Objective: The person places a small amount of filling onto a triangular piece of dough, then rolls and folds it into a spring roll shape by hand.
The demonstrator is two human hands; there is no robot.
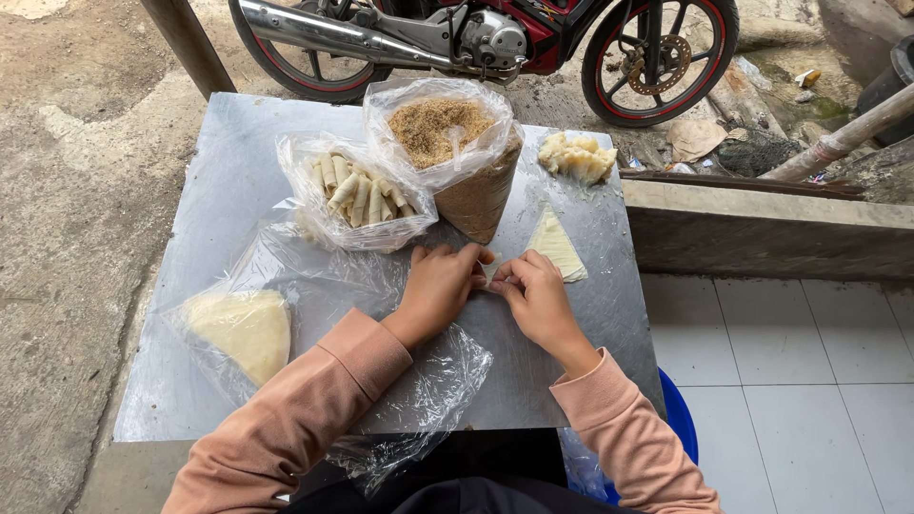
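Steel worktop keeps wrappers near; our left hand and right hand pinch the roll shut, both grips closed.

Two arms in pink sleeves reach up from the bottom edge; left hand and right hand meet at centre frame, fingers curled together.

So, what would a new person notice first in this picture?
Probably the two hands, left hand and right hand, meeting at the middle of the metal table over a small pale wrapper. Just behind them stand a bag of crumbs and a bag of rolls. A motorbike is parked beyond the table.
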